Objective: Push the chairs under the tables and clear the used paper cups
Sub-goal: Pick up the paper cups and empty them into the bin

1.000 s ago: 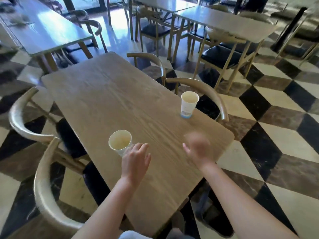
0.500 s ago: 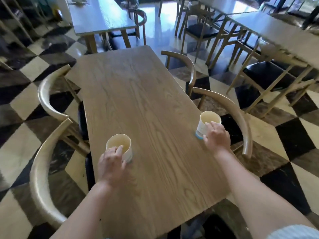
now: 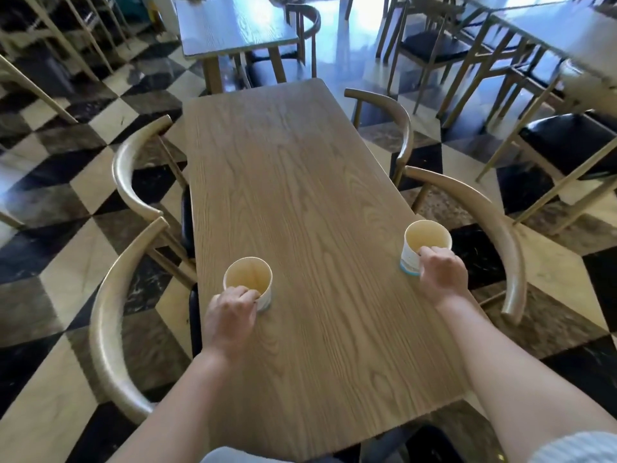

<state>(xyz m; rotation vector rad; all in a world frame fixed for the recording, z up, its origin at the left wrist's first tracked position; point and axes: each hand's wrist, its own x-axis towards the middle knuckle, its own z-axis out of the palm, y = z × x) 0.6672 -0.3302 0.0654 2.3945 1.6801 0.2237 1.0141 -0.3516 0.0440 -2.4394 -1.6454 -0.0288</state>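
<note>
Bare fingers (image 3: 248, 293) of the left hand (image 3: 230, 317) were clamped around the near side of a paper cup (image 3: 247, 282), thumb at the rim, while the right hand (image 3: 442, 277) closed the same way on a second paper cup (image 3: 424, 243) with a blue band at its foot. Both cups stood upright on the wooden table (image 3: 300, 195), the left one close to the table's left edge, the right one just inside its right edge. Each cup showed a pale yellowish inside; whether any liquid remained could not be told. Between the cups and beyond them the tabletop lay open along its length. Four curved-back chairs flanked the table: a near left chair (image 3: 110, 315) and far left chair (image 3: 133, 168), a near right chair (image 3: 494, 235) and far right chair (image 3: 397, 125), their backs near the table's sides with seats mostly under it. Checkered floor (image 3: 66, 262) showed around them. Farther off stood another table (image 3: 230, 25) and, to the right, a black-seated chair (image 3: 567, 142).
</note>
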